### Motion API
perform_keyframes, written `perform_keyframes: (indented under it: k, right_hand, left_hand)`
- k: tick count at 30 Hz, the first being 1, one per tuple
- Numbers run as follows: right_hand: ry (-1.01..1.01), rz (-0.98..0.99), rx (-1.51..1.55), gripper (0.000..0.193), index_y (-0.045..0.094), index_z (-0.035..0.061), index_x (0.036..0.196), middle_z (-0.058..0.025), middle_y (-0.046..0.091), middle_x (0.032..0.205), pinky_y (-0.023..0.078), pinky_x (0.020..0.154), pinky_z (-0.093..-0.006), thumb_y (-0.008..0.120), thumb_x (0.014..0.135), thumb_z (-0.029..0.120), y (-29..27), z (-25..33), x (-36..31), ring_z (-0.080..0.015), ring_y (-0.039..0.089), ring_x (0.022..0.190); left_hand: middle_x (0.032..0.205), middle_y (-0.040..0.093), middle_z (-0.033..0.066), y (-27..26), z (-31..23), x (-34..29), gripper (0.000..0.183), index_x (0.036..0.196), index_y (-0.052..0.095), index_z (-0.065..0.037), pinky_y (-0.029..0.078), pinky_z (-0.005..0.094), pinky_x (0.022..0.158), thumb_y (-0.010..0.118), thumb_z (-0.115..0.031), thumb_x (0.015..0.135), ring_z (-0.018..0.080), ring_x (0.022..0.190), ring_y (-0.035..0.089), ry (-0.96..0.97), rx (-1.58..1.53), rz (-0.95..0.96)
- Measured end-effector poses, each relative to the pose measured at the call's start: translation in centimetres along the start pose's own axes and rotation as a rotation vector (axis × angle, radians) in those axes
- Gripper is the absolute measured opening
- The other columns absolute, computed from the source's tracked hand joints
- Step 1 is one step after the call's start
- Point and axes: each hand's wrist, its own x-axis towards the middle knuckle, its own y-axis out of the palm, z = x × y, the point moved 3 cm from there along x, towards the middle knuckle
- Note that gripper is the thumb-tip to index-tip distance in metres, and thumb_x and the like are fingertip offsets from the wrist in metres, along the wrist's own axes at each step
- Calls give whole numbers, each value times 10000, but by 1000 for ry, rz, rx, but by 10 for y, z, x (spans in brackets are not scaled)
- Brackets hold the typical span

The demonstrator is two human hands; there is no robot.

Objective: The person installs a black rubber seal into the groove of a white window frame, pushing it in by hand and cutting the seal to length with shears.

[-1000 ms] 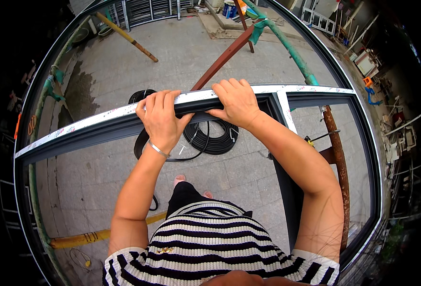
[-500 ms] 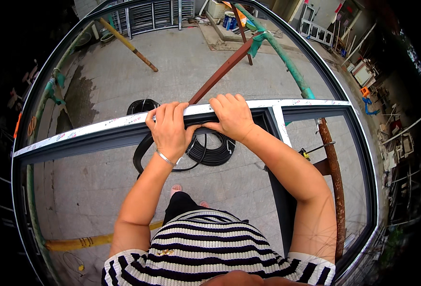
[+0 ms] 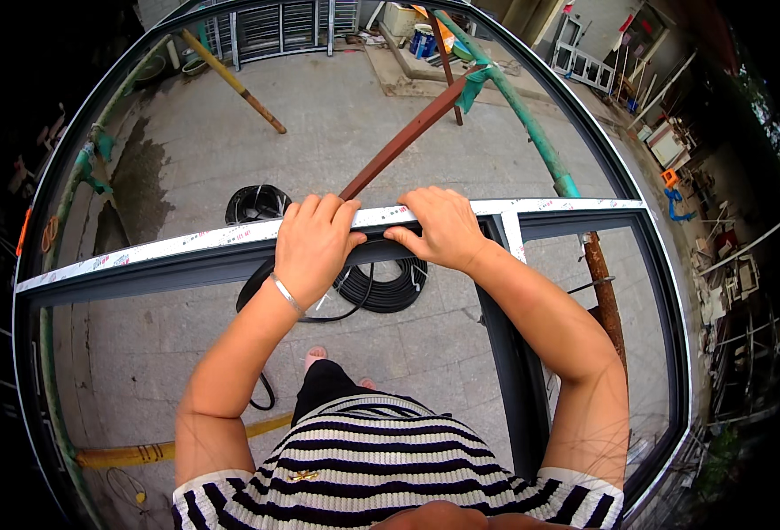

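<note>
Surface: grey paved floor (image 3: pixel 204 115), dark wet-looking patch (image 3: pixel 143 172) at 10 o'clock on my feed. Room reads as a cluttered yard: metal grilles (image 3: pixel 284 26) at 11, blue bucket (image 3: pixel 422 40) at 12, pale frame (image 3: pixel 589 66) between 1 and 2, scrap pile (image 3: pixel 724 265) along 3. Yellow pole (image 3: pixel 231 79) at 11, red-brown bar (image 3: pixel 408 137) at 12 slanting toward 1, green pipe (image 3: pixel 531 128) between 1 and 2, rusty pipe (image 3: pixel 604 296) just past 3, yellow beam (image 3: pixel 125 457) at 8. Black coil (image 3: pixel 381 290) on the floor, 6 o'clock from my hands, seen through the opening; smaller coil (image 3: pixel 257 201) at 10.

Main item: big dark window-type frame (image 3: pixel 681 353), fills most of my view, raised off the floor. Its crossbar (image 3: pixel 379 216), white film on top, sits just above centre. Long axis runs 9 o'clock to between 2 and 3, right end farther from the body; the slight bow could be the fisheye. Dark divider (image 3: pixel 515 380) meets it right of my hands, heads to 5.

Left hand (image 3: pixel 315 243): fingers together over the far edge, thumb on the near side, bar pinched between. Right hand (image 3: pixel 443 230): same grip, thumb pointing at 9. Thumb tips near, not touching. Silver bracelet (image 3: pixel 286 293) on left wrist. Can't tell how hard I'm pressing.
</note>
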Motion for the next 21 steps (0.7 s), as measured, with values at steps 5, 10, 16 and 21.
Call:
perform_keyframes:
  k: [5, 10, 16, 21]
  right_hand:
    - [-18, -67, -11, 437, 673, 97, 1051, -74, 678, 921, 471, 798, -440, 806, 824, 446, 2, 7, 0, -291, 661, 893]
    - [33, 32, 13, 474, 683, 70, 1070, -86, 705, 970, 473, 811, -437, 831, 815, 441, 6, 15, 17, -295, 667, 947]
    - [-26, -23, -10, 474, 635, 89, 993, -65, 669, 884, 469, 772, -425, 807, 824, 496, 7, 13, 13, -276, 665, 893]
    - [-73, 50, -27, 533, 646, 75, 1010, -75, 671, 873, 537, 695, -427, 802, 796, 538, 5, 20, 23, -282, 687, 831]
  left_hand:
    - [1028, 638, 72, 3, -3, 1, 429, 1190, 665, -52, 430, 403, 814, 795, -189, 805, 270, 922, 582, 24, 20, 7]
    - [1081, 659, 65, -2, 9, -3, 564, 1236, 664, -54, 434, 414, 912, 822, -336, 774, 270, 989, 599, 46, 1, 17]
    - [1182, 661, 69, -30, 23, -24, 767, 1321, 636, -65, 377, 483, 1075, 808, -493, 709, 262, 1108, 600, -85, 141, 95]
    - [1152, 679, 47, -18, 17, -24, 771, 1348, 625, -86, 432, 416, 957, 852, -392, 678, 237, 1038, 623, -56, 122, 60]
